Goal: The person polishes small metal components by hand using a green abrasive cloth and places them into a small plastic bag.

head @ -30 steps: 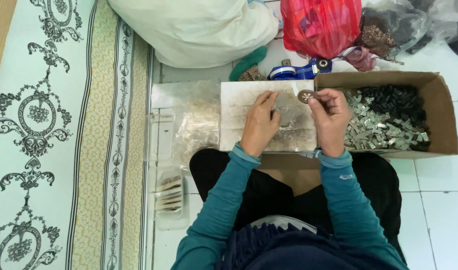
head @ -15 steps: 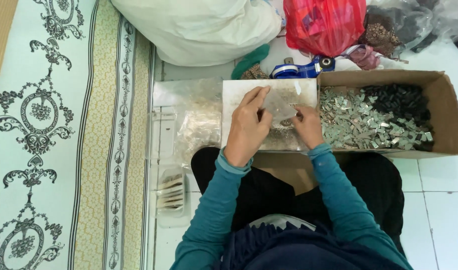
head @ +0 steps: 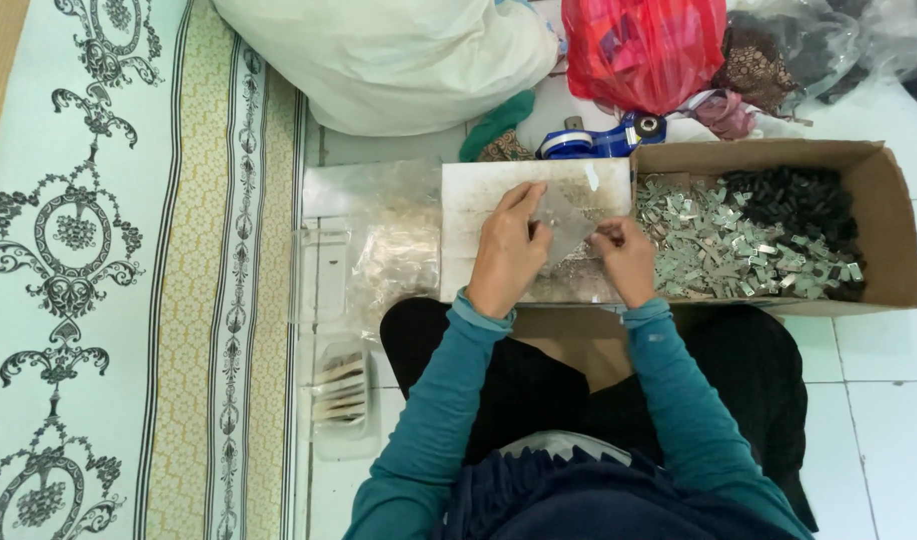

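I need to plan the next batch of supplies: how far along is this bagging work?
Done: a few filled packets lie in a clear tray by the person's left knee. In hand: the left hand and right hand hold a small clear bag over the white board. Left: the cardboard box holds many silver pieces and black pieces.
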